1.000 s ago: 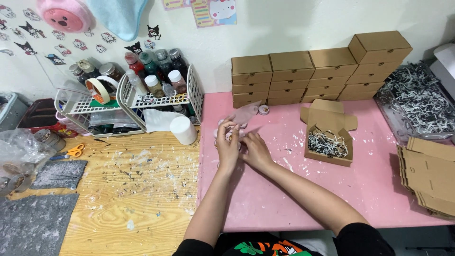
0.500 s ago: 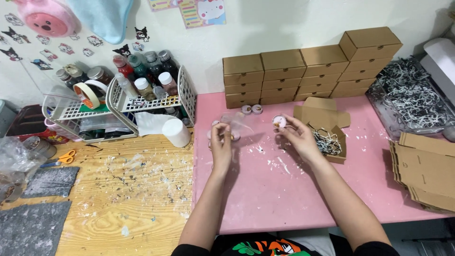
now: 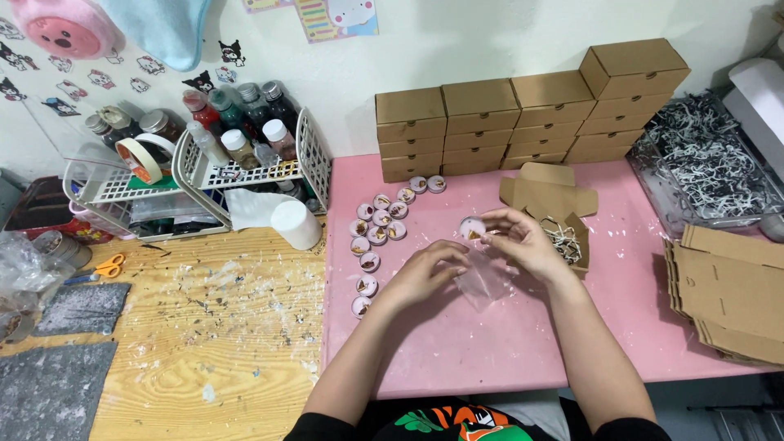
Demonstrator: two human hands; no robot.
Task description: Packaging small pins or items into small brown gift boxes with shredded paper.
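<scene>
Two bare hands work over the pink mat (image 3: 490, 343). The right hand (image 3: 523, 241) pinches a small round pink tin (image 3: 471, 229) between thumb and fingertips, raised a little above the mat, just left of the open cardboard box (image 3: 555, 200). The left hand (image 3: 425, 273) lies lower and to the left, its fingers curled and closed on the edge of a small clear plastic bag (image 3: 483, 282), which hangs or rests between the two hands; how firmly the bag is held is hard to tell, since the film is nearly see-through.

Left of the hands, a loose curving row of little round tins (image 3: 376, 233) lies on the mat, running from near the stacked boxes down toward the left wrist. Closed brown cardboard boxes (image 3: 523, 110) are stacked against the wall behind. The open box holds shredded paper filling (image 3: 563, 241). Flat unfolded box blanks (image 3: 727, 290) are piled at the right edge, and a clear tub of black-and-white paper shred (image 3: 702, 163) stands behind them.

On the paint-spattered wooden table (image 3: 204, 327) to the left stand white wire baskets (image 3: 245, 171) with bottles and jars, a tape roll (image 3: 139, 159), a white cup (image 3: 296, 224) lying beside the basket, and orange-handled scissors (image 3: 106, 265)
</scene>
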